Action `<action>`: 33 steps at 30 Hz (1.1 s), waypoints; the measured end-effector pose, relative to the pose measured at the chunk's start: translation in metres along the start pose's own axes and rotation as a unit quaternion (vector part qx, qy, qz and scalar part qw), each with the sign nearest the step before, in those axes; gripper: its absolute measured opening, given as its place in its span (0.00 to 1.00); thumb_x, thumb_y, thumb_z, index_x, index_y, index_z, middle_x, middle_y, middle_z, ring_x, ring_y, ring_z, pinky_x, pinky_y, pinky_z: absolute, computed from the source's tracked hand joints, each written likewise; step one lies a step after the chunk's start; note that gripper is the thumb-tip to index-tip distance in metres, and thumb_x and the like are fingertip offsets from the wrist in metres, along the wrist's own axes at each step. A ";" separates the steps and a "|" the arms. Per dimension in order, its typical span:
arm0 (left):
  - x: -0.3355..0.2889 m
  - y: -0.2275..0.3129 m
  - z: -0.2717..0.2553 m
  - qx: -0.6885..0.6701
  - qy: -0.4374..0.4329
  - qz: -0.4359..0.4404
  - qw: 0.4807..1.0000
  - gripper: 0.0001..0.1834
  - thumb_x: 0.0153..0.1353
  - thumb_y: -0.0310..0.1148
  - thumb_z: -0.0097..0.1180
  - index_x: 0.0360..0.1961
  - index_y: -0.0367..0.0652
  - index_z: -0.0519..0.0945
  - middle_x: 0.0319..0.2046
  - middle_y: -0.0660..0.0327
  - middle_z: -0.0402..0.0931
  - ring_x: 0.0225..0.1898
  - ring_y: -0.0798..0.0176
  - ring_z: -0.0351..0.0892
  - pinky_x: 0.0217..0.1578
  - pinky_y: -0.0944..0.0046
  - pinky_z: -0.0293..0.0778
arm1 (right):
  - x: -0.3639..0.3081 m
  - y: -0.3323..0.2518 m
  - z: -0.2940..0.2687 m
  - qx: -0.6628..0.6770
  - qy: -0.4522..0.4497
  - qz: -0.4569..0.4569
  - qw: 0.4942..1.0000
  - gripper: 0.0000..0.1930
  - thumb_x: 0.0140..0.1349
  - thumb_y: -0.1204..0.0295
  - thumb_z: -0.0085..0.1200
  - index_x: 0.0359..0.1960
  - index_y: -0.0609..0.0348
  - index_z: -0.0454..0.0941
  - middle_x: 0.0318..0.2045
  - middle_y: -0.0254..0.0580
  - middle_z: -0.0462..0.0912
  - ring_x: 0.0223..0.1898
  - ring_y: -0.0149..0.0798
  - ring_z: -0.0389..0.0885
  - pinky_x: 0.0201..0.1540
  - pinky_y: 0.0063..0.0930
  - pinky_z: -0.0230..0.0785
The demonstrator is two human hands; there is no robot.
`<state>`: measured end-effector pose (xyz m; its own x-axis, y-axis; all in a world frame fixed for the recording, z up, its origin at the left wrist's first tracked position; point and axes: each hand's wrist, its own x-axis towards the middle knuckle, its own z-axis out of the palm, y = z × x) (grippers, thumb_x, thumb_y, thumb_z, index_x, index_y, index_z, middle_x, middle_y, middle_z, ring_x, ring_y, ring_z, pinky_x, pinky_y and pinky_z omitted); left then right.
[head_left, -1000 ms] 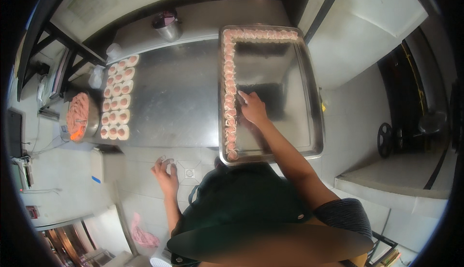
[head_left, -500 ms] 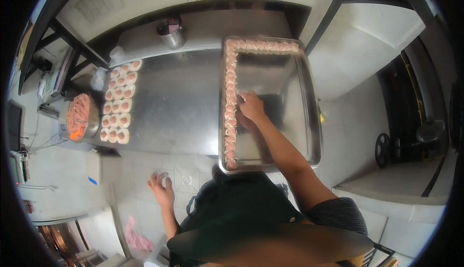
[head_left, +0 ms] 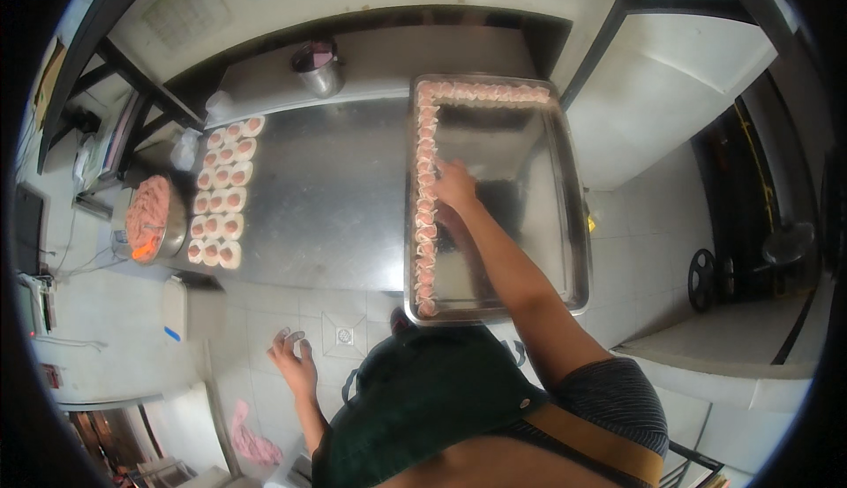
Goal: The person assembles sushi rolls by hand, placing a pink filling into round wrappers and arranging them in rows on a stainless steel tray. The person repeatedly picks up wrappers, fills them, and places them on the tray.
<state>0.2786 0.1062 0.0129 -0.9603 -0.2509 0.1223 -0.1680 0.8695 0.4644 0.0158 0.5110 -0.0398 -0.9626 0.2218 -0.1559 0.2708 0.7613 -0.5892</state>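
A large metal tray [head_left: 578, 223] holds a row of small pleated dumplings [head_left: 425, 250] along its left side and another along its far side. Over the tray, my right hand [head_left: 455, 185] reaches to the middle of the left row, its fingertips against the dumplings. Its fingers look stretched out and apart, with nothing visibly lifted in them. My left hand [head_left: 293, 361] hangs over the floor left of my apron, fingers loosely bent and apart, holding nothing. Several round dough wrappers [head_left: 213, 228] topped with pink filling lie in rows at the table's left end.
A metal bowl of pink filling [head_left: 148, 214] with an orange-handled tool stands left of the wrappers. A metal pot [head_left: 319, 73] sits at the back of the steel table [head_left: 326, 188]. The tray's near edge reaches past the table edge. A pink cloth [head_left: 252, 435] lies low at the left.
My right hand has shifted slightly along the left row, away from me. The whole view has moved a little, and my left hand stays low beside me.
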 end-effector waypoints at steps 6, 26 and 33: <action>-0.005 -0.008 -0.007 0.014 0.015 -0.007 1.000 0.10 0.54 0.24 0.57 0.39 0.44 0.80 0.52 0.52 0.71 0.54 0.45 0.63 0.56 0.50 0.61 | 0.022 0.007 -0.002 0.014 0.040 0.035 0.999 0.28 0.54 0.61 0.55 0.61 0.36 0.73 0.54 0.42 0.73 0.59 0.47 0.71 0.59 0.54 0.60; -0.035 -0.023 -0.023 0.051 0.042 -0.068 0.996 0.09 0.54 0.24 0.57 0.38 0.43 0.80 0.52 0.51 0.70 0.54 0.44 0.64 0.55 0.48 0.61 | 0.084 0.006 -0.006 0.040 0.028 0.007 0.999 0.29 0.54 0.69 0.49 0.62 0.33 0.71 0.61 0.50 0.69 0.62 0.51 0.69 0.62 0.47 0.62; -0.045 -0.023 -0.024 0.076 0.048 -0.053 0.994 0.10 0.54 0.23 0.57 0.39 0.44 0.79 0.51 0.51 0.70 0.54 0.44 0.64 0.55 0.48 0.61 | 0.096 0.005 -0.005 -0.011 0.023 -0.022 0.999 0.29 0.54 0.69 0.50 0.62 0.34 0.72 0.58 0.52 0.71 0.61 0.53 0.69 0.61 0.44 0.64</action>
<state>0.3307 0.0867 0.0180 -0.9107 -0.3781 0.1664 -0.3066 0.8885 0.3414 -0.0751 0.5393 -0.0537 -0.9722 0.2148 -0.0930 0.2284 0.7841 -0.5771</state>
